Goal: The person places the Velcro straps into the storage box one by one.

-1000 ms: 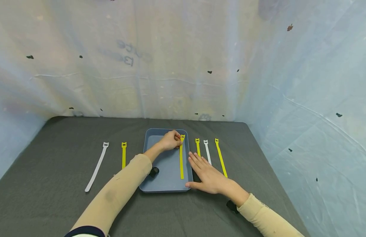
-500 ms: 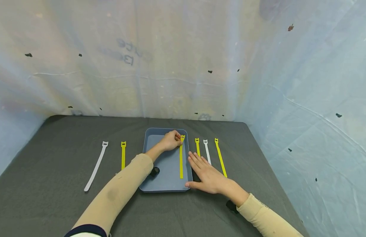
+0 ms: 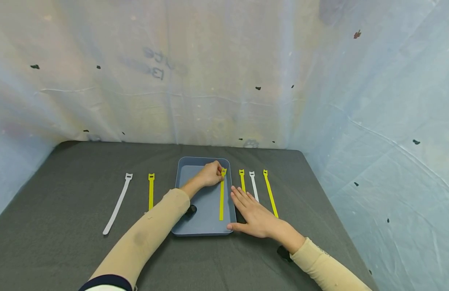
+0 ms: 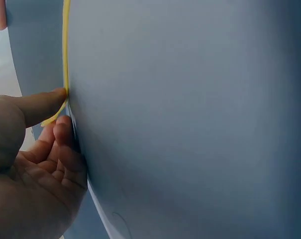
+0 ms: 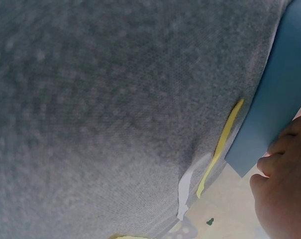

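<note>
A yellow hook-and-loop cable tie (image 3: 222, 202) lies lengthwise along the right side of a blue-grey tray (image 3: 204, 220). My left hand (image 3: 209, 174) reaches into the tray and pinches the tie near its notched head. In the left wrist view the thumb meets the tie's strip (image 4: 66, 50), and the head bends up towards the other fingers. My right hand (image 3: 255, 216) is flat with fingers spread, its fingertips and thumb against the tray's right wall. It partly covers a yellow tie (image 3: 243, 182) beside the tray.
Right of the tray also lie a white tie (image 3: 254, 188) and another yellow tie (image 3: 270, 196). On the left are a yellow tie (image 3: 151, 190), partly behind my sleeve, and a longer white tie (image 3: 119, 204). Grey cloth (image 3: 64, 226) covers the table; plastic sheeting (image 3: 209, 81) hangs behind.
My left hand and the tie's head have shifted slightly towards me, and the tie's lower end a little left. The right hand stays in place.
</note>
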### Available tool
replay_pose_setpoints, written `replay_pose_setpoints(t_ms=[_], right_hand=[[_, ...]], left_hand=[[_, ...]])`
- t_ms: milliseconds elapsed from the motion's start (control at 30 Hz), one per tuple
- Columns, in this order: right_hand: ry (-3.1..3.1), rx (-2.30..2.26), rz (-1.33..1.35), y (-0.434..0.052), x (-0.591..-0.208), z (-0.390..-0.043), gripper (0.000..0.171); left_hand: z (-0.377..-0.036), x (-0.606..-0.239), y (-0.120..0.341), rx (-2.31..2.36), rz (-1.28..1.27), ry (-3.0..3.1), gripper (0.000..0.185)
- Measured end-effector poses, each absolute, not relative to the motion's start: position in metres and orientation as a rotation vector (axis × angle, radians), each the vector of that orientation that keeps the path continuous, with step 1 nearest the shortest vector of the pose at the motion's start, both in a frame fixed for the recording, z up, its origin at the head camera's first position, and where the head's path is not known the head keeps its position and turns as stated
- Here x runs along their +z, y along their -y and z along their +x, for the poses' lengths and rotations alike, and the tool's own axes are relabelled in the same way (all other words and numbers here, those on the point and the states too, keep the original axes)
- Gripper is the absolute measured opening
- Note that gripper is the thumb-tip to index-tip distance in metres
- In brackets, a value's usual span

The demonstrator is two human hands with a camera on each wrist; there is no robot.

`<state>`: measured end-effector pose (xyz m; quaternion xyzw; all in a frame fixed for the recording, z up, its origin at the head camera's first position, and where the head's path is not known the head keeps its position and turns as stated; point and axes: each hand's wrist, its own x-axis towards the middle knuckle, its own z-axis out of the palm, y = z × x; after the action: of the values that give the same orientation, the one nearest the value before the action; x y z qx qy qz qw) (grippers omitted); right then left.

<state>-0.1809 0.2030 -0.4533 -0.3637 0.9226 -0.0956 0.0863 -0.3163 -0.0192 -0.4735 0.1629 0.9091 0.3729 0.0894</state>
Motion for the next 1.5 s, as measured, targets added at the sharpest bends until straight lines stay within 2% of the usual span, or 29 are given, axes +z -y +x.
replay_pose_setpoints(t_ms=[333,1033,1500], right_hand=[[-2.752,-0.286,-1.077,-0.203,-0.454,-0.181,0.102],[-2.746,-0.285,-1.083,-0.202,-0.453,-0.181,0.103],[-2.739,-0.306,-1.093,-0.204,-0.453,-0.181,0.103]], left_hand=[[-0.316,-0.473,0.018,1.013,0.502,-2.748,0.041],[-0.315,-0.466,0.023,1.144,0.486,-2.689,0.033],[-0.307,-0.432,0.035,1.312,0.585,-2.671,0.036]])
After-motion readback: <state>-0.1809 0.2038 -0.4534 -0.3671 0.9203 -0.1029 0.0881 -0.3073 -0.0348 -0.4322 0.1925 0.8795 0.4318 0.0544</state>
